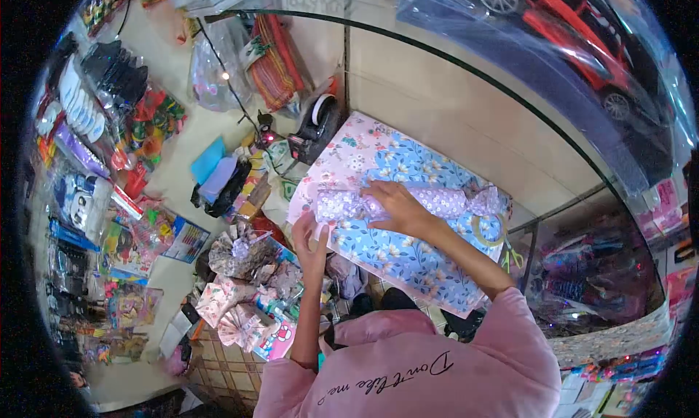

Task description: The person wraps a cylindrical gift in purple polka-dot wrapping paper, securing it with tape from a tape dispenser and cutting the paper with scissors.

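A long parcel in lilac floral wrapping paper (444,199) lies across a blue floral sheet (419,261), which rests over pink floral paper (353,137). My right hand (395,208) grips the parcel from above, near its middle, fingers over the far side and thumb on the near side. At the parcel's left end is my left hand (311,245), thumb and fingers apart, fingertips close to the flat end. The parcel's right end is gathered into a ruffle. Just beside that end, a roll of tape (488,230) lies on the blue sheet.
Green-handled scissors (514,259) sit at the right edge. Several wrapped gifts (222,299) are piled at the lower left, near a black tape dispenser (318,130) farther back. A glass-edged case curves along the right, with a boxed red toy car (575,36) above.
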Demonstrator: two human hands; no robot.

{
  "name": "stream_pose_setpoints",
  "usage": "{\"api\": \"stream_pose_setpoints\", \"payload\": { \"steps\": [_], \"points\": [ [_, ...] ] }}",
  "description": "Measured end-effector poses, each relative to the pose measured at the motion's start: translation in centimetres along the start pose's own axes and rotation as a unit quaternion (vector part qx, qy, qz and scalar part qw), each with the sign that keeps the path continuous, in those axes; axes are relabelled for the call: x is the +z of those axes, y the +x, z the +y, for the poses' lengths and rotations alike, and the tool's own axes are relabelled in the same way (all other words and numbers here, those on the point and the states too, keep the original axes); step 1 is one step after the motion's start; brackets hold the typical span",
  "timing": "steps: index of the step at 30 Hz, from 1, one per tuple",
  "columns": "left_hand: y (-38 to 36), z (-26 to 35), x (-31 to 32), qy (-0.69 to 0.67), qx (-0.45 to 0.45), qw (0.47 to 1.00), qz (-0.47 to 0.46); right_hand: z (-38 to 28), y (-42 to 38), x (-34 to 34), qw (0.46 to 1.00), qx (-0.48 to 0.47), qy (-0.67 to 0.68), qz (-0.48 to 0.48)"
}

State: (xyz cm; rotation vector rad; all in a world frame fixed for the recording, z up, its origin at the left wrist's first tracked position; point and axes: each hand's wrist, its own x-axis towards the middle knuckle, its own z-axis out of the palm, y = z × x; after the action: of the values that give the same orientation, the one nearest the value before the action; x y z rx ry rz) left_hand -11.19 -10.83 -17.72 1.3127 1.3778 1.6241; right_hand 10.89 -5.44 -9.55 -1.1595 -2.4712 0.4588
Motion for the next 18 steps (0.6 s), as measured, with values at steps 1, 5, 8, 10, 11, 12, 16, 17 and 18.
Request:
{"api": "stream_pose_setpoints", "payload": {
  "steps": [1, 5, 8, 10, 11, 12, 16, 17, 18],
  "points": [
    [0.3, 0.6, 0.0, 0.049, 0.059, 0.997, 0.002, 0.5, -0.1, 0.2, 1.000, -0.007, 0.010, 0.002],
    [1.8, 0.8, -0.8, 0.120, 0.135, 0.983, -0.045, 0.0, -0.4, 0.0, 0.998, -0.005, -0.065, 0.015],
    [3.0, 0.5, -1.7, 0.134, 0.189, 0.965, -0.127, 0.5, -0.3, 1.0, 0.995, -0.003, -0.089, 0.038],
    [3.5, 1.4, -1.6, 0.124, 0.228, 0.955, -0.141, 0.5, 0.0, 1.0, 0.996, 0.011, -0.090, 0.005],
    [3.8, 1.9, -1.6, 0.119, 0.247, 0.950, -0.150, 0.5, 0.0, 1.1, 0.996, 0.019, -0.090, -0.011],
    [4.3, 2.2, -1.7, 0.115, 0.256, 0.946, -0.163, 0.5, 0.0, 1.1, 0.996, 0.017, -0.085, -0.005],
    [4.9, 2.3, -1.9, 0.113, 0.211, 0.951, -0.196, 1.0, 0.2, 1.2, 0.996, 0.017, -0.085, 0.025],
    [4.6, 1.8, -2.0, 0.116, 0.178, 0.957, -0.198, 1.2, 0.2, 1.3, 0.995, 0.018, -0.088, 0.032],
    [4.4, 1.1, -2.0, 0.112, 0.161, 0.959, -0.206, 1.3, 0.3, 1.2, 0.997, 0.019, -0.077, 0.023]
  ]
}}
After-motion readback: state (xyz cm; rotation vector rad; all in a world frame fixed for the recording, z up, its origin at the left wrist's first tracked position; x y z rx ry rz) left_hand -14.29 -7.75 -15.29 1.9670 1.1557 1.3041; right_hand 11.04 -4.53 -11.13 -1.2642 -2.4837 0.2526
